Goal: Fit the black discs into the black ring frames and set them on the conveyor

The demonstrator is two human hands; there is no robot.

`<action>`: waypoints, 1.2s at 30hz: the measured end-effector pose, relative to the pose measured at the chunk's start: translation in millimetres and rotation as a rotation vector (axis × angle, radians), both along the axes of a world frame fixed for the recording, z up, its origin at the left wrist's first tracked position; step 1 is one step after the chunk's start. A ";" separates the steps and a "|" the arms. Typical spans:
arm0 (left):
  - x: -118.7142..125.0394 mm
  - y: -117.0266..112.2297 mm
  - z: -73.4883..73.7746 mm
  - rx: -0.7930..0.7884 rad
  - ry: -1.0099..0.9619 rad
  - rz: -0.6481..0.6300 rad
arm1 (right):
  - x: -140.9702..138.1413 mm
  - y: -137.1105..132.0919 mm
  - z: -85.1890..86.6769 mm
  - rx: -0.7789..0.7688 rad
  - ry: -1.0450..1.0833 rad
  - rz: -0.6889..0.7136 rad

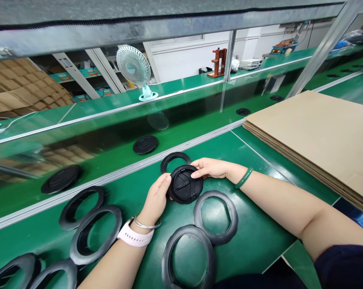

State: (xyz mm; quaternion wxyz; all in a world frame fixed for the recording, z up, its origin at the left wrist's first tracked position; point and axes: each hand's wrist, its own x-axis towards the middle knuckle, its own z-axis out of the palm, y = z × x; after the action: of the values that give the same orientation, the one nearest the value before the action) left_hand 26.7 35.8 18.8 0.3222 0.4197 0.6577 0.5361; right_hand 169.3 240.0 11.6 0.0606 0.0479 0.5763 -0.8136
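Note:
Both hands hold a round black plastic cap [186,185] between them, tilted so its ribbed face shows. My left hand [156,196] grips its left edge, thumb in front and fingers mostly hidden behind. On the upper right rim, my right hand [210,168] pinches with the thumb on the face. Just behind the cap lies a black ring [166,158], partly covered by it. Nearer to me rest two more grey-black rings, one ring [234,218] touching the other ring [168,261]. Several similar rings, among them a ring [117,224], lie left of my left arm.
Beyond the metal rail [115,176], a green conveyor belt carries black discs, including a disc [145,144] and a disc [61,179]. Stacked cardboard sheets [317,132] cover the right side. A pale green fan [133,66] stands on the far ledge. A metal beam [157,30] crosses above.

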 end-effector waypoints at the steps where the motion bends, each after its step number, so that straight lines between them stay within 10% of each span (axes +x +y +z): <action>1: 0.0 -0.3 -0.2 -0.001 -0.001 0.003 | 0.0 -0.1 0.3 -0.002 0.002 0.000; 30: -0.4 -2.3 0.3 0.041 0.047 0.013 | -1.1 -2.3 -2.4 0.014 0.000 -0.038; 36: -4.6 0.1 -6.2 0.019 -0.136 0.027 | -1.2 -16.6 4.4 0.614 0.334 -0.455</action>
State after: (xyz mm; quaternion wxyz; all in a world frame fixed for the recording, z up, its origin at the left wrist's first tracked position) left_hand 22.1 35.9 12.6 0.3549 0.3767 0.6348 0.5738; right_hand 168.2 223.4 15.9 -0.2320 0.0571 0.7689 -0.5931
